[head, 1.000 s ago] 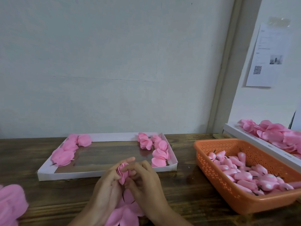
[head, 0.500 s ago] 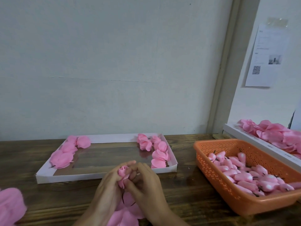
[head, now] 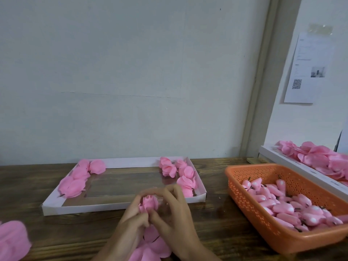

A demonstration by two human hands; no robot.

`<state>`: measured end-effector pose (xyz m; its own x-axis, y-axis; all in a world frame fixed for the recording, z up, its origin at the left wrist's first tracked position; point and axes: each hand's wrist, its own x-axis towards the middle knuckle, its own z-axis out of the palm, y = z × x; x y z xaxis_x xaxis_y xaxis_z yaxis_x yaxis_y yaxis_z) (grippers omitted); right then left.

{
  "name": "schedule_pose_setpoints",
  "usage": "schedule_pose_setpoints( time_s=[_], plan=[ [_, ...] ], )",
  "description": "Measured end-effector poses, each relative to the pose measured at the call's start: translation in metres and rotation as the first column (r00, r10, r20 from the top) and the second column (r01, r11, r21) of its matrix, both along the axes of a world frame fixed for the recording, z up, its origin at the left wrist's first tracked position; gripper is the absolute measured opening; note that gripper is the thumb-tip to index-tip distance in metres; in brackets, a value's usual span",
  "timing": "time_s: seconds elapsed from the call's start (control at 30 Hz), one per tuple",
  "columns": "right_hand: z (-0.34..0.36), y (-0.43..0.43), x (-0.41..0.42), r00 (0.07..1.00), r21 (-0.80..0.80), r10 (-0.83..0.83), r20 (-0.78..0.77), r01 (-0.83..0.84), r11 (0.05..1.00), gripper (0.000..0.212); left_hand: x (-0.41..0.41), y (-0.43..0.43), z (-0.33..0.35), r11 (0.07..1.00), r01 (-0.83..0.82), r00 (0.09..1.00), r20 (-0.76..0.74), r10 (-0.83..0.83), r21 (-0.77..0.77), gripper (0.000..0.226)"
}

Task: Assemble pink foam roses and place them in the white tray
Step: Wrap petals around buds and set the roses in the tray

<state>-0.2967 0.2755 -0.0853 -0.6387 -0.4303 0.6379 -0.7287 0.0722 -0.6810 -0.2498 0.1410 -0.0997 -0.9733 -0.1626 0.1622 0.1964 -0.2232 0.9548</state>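
Over wooden table (head: pixel 216 232), left hand (head: pixel 131 220) and right hand (head: pixel 174 213), grips curled, pinch rosebud (head: pixel 150 202).

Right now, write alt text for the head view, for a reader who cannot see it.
A left hand and a right hand pinch a half-built pink foam rose above a wooden table, just in front of a white tray with finished roses along both short ends. An orange basket of pink buds sits to the right.

Wooden table (head: pixel 216 228), pale wall (head: pixel 131 81) — taped notice (head: pixel 308 68)
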Motion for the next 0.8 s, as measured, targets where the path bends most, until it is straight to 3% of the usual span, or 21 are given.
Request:
schedule_pose_setpoints(
  time_s=[0.07, 0.17, 0.37, 0.47, 0.57, 0.63, 0.8],
  plan=[
    [0.001, 0.002, -0.003, 0.999, -0.011, 0.045, -0.014, -0.045, 0.999, 0.035, -0.006, -0.003, -0.007, 0.995, -0.039, 0.999, -0.015, 0.041, 0.096, 0.060],
    [-0.001, 0.003, -0.008, 0.997, -0.011, 0.077, -0.029, -0.078, 0.997, 0.033, -0.008, -0.019, -0.020, 0.998, -0.067, 0.997, -0.046, 0.066, -0.017, 0.073],
    [-0.002, 0.004, -0.009, 0.974, -0.035, 0.158, 0.160, -0.154, 0.987, 0.025, -0.007, -0.031, -0.031, 0.999, -0.030, 0.999, 0.021, 0.031, -0.019, 0.095],
    [-0.001, 0.003, -0.009, 0.951, -0.060, 0.206, 0.229, -0.198, 0.978, 0.026, 0.006, -0.024, -0.013, 0.992, 0.010, 0.998, 0.067, -0.002, -0.124, 0.107],
    [-0.001, 0.003, -0.010, 0.920, -0.113, 0.265, 0.290, -0.242, 0.964, 0.027, 0.008, -0.012, -0.001, 0.992, -0.051, 0.998, 0.042, 0.056, -0.120, 0.098],
    [-0.001, 0.003, -0.012, 0.888, -0.171, 0.316, 0.335, -0.273, 0.947, 0.030, -0.002, -0.006, 0.000, 0.994, -0.102, 0.994, 0.041, 0.103, -0.038, 0.076],
    [0.000, 0.005, -0.015, 0.780, -0.296, 0.474, 0.409, -0.378, 0.877, 0.035, 0.011, 0.003, 0.012, 0.999, -0.040, 0.998, 0.045, 0.038, 0.025, 0.052]
  ],
)
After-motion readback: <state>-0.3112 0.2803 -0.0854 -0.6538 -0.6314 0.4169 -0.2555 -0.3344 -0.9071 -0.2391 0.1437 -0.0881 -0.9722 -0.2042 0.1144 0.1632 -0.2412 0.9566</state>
